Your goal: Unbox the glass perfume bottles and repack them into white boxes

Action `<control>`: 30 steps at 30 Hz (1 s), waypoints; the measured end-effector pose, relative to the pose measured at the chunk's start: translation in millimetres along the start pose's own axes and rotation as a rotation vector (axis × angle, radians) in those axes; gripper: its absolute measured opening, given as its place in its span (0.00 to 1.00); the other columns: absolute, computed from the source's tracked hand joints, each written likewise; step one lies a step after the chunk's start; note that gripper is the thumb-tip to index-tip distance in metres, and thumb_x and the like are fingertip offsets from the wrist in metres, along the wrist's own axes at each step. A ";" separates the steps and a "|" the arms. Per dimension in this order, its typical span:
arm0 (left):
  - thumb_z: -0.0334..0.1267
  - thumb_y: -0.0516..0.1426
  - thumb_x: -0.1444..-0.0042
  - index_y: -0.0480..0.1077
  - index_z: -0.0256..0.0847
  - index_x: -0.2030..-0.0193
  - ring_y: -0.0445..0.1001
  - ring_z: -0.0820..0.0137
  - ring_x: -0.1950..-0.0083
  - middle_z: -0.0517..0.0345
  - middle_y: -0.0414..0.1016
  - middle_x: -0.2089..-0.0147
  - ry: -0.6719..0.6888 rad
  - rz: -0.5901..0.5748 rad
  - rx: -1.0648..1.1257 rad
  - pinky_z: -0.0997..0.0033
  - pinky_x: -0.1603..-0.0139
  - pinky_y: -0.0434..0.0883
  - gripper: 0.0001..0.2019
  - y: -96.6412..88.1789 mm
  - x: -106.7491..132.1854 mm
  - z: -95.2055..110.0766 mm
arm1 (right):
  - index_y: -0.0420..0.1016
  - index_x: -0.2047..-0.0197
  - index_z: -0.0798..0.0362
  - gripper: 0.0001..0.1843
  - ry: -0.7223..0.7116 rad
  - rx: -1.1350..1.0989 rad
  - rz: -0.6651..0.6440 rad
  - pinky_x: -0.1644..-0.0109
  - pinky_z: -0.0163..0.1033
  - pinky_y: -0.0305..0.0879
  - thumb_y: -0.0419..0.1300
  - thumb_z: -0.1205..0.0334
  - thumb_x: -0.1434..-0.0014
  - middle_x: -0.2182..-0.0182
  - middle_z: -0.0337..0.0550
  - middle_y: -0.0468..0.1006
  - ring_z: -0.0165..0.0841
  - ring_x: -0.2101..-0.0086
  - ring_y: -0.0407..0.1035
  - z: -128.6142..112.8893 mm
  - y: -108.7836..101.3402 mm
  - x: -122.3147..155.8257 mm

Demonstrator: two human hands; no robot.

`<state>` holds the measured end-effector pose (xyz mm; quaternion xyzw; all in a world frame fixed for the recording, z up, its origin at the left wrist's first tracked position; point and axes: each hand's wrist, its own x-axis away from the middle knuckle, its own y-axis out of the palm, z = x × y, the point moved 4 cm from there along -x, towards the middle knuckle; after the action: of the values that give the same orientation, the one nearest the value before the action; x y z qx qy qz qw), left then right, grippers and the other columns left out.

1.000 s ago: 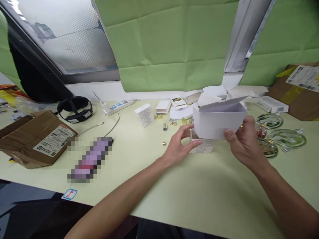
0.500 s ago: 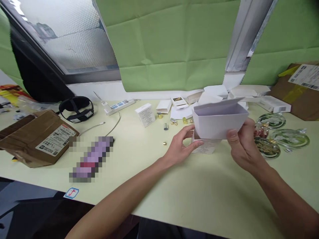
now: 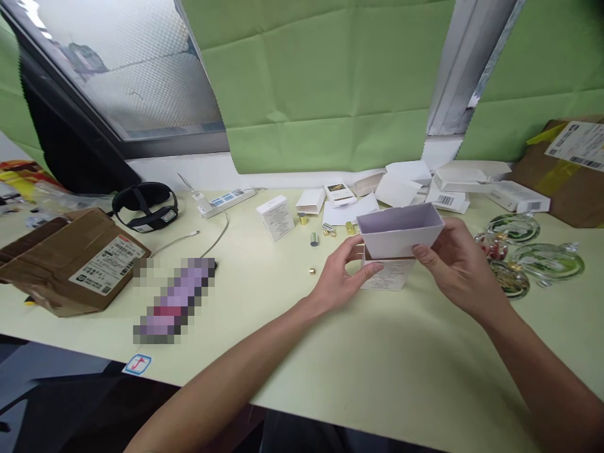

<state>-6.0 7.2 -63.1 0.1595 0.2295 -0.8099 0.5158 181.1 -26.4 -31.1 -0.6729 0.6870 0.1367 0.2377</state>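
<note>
My right hand (image 3: 455, 267) pinches a white open-topped paper carton (image 3: 396, 242) by its right end, thumb on the front wall. This carton has a lilac-grey inside and sits directly above a lower white box with small print (image 3: 385, 277), which stands on the table. Around the left side of the lower box curls my left hand (image 3: 340, 272), its thumb along the front edge. The upper carton covers most of the lower box's opening, so what is inside cannot be seen. A small gold cylinder (image 3: 312, 271) lies left of my left hand.
Several white boxes (image 3: 406, 182) and small metal cylinders (image 3: 314, 239) lie behind my hands. Clear glass-like dishes (image 3: 547, 261) are on the right. At left are a brown carton (image 3: 101, 270), a blurred purple phone-like object (image 3: 177, 302), a power strip (image 3: 231, 202) and a black headset (image 3: 145, 207).
My right hand has lowered the upper carton and shifted it left, closer onto the lower box. Its raised flap no longer shows. My left hand has hardly moved.
</note>
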 end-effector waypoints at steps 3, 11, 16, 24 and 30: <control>0.45 0.61 0.40 0.65 0.46 0.41 0.77 0.62 0.47 0.50 0.75 0.44 -0.021 0.012 -0.002 0.53 0.45 0.75 0.21 -0.4 0.1 -1.2 | 0.73 0.50 0.35 0.14 -0.017 0.004 -0.006 0.50 0.44 0.73 0.64 0.56 0.40 0.52 0.37 0.75 0.36 0.52 0.72 -1.7 -0.4 -1.2; 0.43 0.61 0.39 0.62 0.47 0.39 0.76 0.62 0.45 0.49 0.72 0.41 -0.053 0.018 0.031 0.55 0.44 0.74 0.23 -1.4 1.4 -3.8 | 0.74 0.50 0.35 0.13 -0.011 0.070 -0.023 0.46 0.48 0.71 0.63 0.54 0.38 0.46 0.39 0.71 0.39 0.46 0.68 -4.3 0.2 -2.8; 0.43 0.62 0.40 0.62 0.46 0.39 0.75 0.60 0.43 0.49 0.71 0.40 -0.069 0.021 0.049 0.56 0.43 0.74 0.24 -1.1 2.6 -3.9 | 0.77 0.56 0.39 0.09 -0.009 0.167 0.067 0.51 0.46 0.71 0.66 0.55 0.42 0.51 0.43 0.68 0.41 0.49 0.67 -7.2 -5.2 -3.3; 0.44 0.58 0.36 0.62 0.46 0.38 0.74 0.61 0.43 0.48 0.71 0.39 -0.046 0.016 0.067 0.57 0.43 0.74 0.21 -1.8 3.3 -3.0 | 0.76 0.55 0.39 0.12 0.105 0.177 0.058 0.49 0.51 0.69 0.67 0.52 0.43 0.57 0.41 0.76 0.42 0.54 0.72 -4.3 -4.5 -2.3; 0.45 0.57 0.36 0.62 0.46 0.37 0.74 0.60 0.43 0.48 0.69 0.38 -0.068 0.029 0.068 0.59 0.46 0.74 0.22 -2.0 4.0 -3.9 | 0.77 0.53 0.38 0.13 0.143 0.173 0.012 0.46 0.53 0.68 0.65 0.50 0.42 0.56 0.41 0.76 0.43 0.52 0.70 -1.8 -10.2 -2.8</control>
<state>-9.4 6.9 -67.9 0.1527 0.1818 -0.8147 0.5291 190.9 -25.4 -26.7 -0.6540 0.7153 0.0299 0.2443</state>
